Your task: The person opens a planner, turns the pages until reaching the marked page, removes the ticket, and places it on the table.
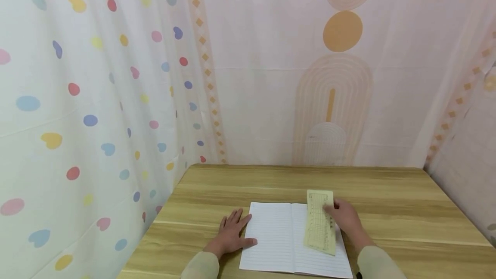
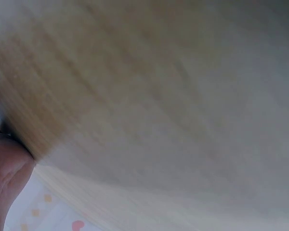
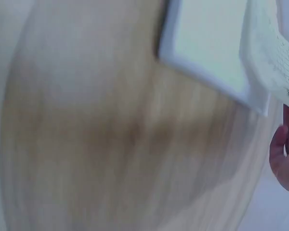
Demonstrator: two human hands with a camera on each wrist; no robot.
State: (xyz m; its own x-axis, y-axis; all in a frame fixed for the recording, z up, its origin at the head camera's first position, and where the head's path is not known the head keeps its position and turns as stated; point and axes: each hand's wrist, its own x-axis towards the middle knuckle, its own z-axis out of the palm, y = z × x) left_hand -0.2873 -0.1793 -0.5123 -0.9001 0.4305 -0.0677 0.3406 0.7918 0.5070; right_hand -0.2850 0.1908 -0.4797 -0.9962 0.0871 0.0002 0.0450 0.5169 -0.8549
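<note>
An open notebook (image 1: pixel 268 238) with ruled white pages lies near the table's front edge. My left hand (image 1: pixel 231 235) rests flat with spread fingers at its left edge, the thumb on the page and the other fingers mostly on the wood. Above the right page, my right hand (image 1: pixel 346 218) pinches a pale yellow printed paper slip (image 1: pixel 320 223) by its right side. The slip covers part of that page. In the right wrist view the slip (image 3: pixel 274 53) curves above the notebook's corner (image 3: pixel 207 48), and only part of the hand (image 3: pixel 286 159) shows. The left wrist view is blurred.
The wood-grain table (image 1: pixel 217 184) extends behind and to both sides of the notebook. A dotted white curtain (image 1: pixel 97 98) hangs on the left, and a patterned curtain (image 1: pixel 263 98) hangs along the table's far edge.
</note>
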